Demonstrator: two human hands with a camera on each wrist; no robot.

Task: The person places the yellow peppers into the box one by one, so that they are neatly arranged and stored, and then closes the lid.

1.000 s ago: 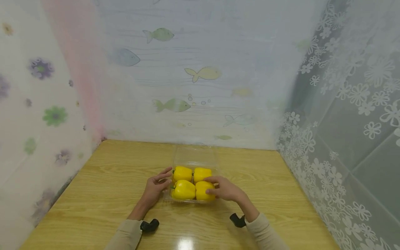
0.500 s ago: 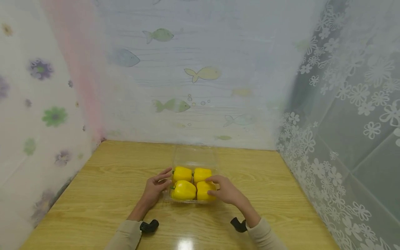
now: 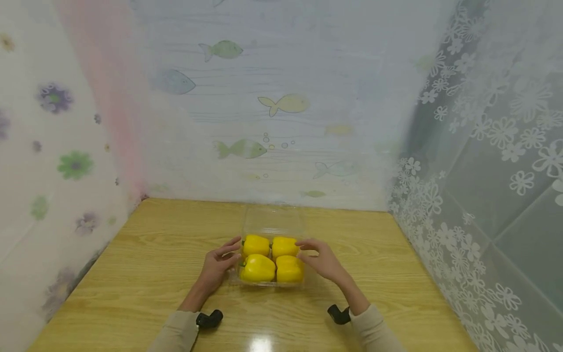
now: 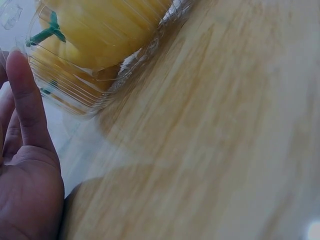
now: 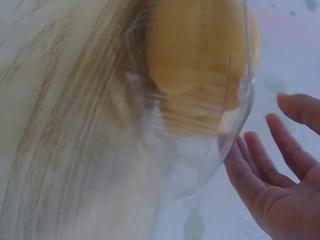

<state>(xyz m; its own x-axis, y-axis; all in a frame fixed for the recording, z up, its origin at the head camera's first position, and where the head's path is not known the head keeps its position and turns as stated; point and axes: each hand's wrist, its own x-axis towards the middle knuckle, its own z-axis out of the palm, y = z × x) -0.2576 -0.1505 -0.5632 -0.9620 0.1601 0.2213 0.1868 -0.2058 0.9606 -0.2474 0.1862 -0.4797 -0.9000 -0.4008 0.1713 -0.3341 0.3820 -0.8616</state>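
Observation:
Several yellow bell peppers fill a clear plastic clamshell container on the table, in two rows. The front left pepper has its green stem facing left. At front right, another pepper lies beside it. My left hand is at the container's left side, fingers extended; in the left wrist view a fingertip is right at the clear wall. My right hand is at the right side with fingers spread and nothing held. The right wrist view shows its fingers close by the container's rim.
The container's clear lid stands folded back toward the rear wall. Wood-grain table surrounds the container. A fish-patterned sheet hangs behind, with patterned sheets on both sides. A black device is worn at each wrist.
My right hand has let go of the front right pepper and drawn back slightly up and right. That pepper now sits fully visible in the container. The left hand has stayed in place.

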